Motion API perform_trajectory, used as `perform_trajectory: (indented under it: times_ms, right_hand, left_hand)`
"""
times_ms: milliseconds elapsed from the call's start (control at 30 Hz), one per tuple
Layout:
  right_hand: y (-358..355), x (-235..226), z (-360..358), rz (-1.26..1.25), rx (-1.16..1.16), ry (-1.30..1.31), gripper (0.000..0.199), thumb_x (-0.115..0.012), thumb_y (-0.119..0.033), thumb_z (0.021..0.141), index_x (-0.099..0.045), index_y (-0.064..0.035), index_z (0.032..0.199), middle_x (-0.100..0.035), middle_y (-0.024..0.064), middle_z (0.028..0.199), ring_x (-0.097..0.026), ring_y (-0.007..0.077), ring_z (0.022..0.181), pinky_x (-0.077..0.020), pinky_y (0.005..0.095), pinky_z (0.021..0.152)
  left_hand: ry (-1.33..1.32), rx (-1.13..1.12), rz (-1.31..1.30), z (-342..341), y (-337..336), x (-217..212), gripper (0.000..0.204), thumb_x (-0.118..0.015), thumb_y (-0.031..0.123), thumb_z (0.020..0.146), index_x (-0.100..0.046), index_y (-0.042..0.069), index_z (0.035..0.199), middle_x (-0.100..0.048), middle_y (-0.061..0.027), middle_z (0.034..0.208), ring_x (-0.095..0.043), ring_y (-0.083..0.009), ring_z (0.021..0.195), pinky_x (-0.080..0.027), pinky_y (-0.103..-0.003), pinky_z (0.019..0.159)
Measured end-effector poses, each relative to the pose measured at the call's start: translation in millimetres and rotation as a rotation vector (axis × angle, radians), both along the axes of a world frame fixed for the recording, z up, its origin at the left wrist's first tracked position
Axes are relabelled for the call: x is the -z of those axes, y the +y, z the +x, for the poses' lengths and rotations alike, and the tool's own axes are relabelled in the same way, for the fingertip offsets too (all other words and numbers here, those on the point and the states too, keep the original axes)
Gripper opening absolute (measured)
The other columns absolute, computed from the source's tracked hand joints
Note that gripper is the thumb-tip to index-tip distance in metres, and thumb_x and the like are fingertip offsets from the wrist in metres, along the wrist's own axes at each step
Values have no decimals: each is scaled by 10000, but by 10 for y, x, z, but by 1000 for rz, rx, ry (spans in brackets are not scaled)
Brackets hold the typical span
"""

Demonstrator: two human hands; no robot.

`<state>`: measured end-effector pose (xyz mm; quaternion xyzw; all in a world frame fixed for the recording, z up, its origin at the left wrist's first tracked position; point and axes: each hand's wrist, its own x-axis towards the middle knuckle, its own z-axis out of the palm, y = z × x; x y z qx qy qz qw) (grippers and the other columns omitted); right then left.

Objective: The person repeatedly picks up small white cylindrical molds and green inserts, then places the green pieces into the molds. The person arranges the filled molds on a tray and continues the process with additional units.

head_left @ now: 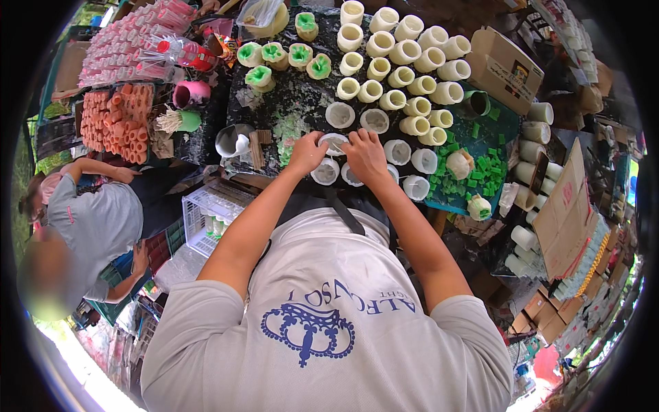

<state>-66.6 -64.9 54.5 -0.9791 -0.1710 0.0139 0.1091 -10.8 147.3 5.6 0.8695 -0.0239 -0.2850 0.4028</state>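
At the near edge of a dark, stained table, a whitish wax-like cup [334, 140] stands between my two hands. My left hand [308, 152] has its fingers closed at the left side of the cup's rim. My right hand [365, 155] is curled at the right side of the same rim, with its fingertips partly hidden. More whitish cups stand close around: one [340, 115] and another [374, 121] just beyond, one [325, 172] below, and others to the right, such as this one [397, 152]. The insides of these cups look greyish.
Rows of cream hollow cylinders [405, 51] fill the table's far right. Several cups with green tops [300, 55] stand far left. Green chunks [473, 165] lie on a tray at right. A metal jug [233, 140] stands left. Another person [103, 199] sits at left beside a white crate [209, 216].
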Motion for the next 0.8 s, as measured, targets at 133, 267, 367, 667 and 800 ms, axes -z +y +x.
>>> perform_trajectory:
  times_ms: [133, 267, 367, 667, 800]
  right_hand:
    - [16, -147, -65, 78, 86, -64, 129, -708, -131, 858, -757, -145, 975, -673, 34, 1023, -635, 249, 1102, -454, 430, 993]
    - [25, -487, -210, 188, -24, 37, 143, -701, -118, 856, -743, -144, 990, -670, 33, 1038, -636, 256, 1089, -455, 436, 1001]
    - [78, -463, -342, 193, -192, 114, 118, -701, -141, 874, -752, -147, 981, -674, 40, 1072, -630, 253, 1122, -459, 424, 1007]
    - [168, -144, -467, 39, -261, 50, 133, -680, -219, 912, -785, -170, 848, -678, 34, 1097, -600, 228, 1143, -442, 395, 1020]
    - [158, -104, -521, 95, -231, 87, 91, -717, -226, 899, -763, -150, 917, -678, 41, 1084, -606, 237, 1138, -443, 413, 1018]
  left_hand:
    - [-53, -52, -16, -74, 75, -51, 515, -727, 306, 1010, -687, 4, 1425, -771, -200, 1283, -771, -303, 1052, -594, -428, 956]
    - [-49, -29, 4, -226, 429, -230, 509, -764, 308, 995, -683, 5, 1396, -727, -179, 1266, -748, -307, 993, -602, -410, 933]
    - [7, 147, 78, -403, 554, -265, 503, -762, 287, 995, -677, 2, 1401, -716, -198, 1283, -744, -316, 1031, -598, -405, 945]
    - [1, 105, 22, -643, 298, -80, 428, -698, 209, 1014, -714, 8, 1391, -734, -219, 1248, -757, -339, 1004, -599, -411, 921]
    - [43, 74, -41, -590, 281, -6, 441, -690, 192, 1015, -699, 4, 1415, -745, -227, 1294, -760, -298, 1002, -597, -400, 910]
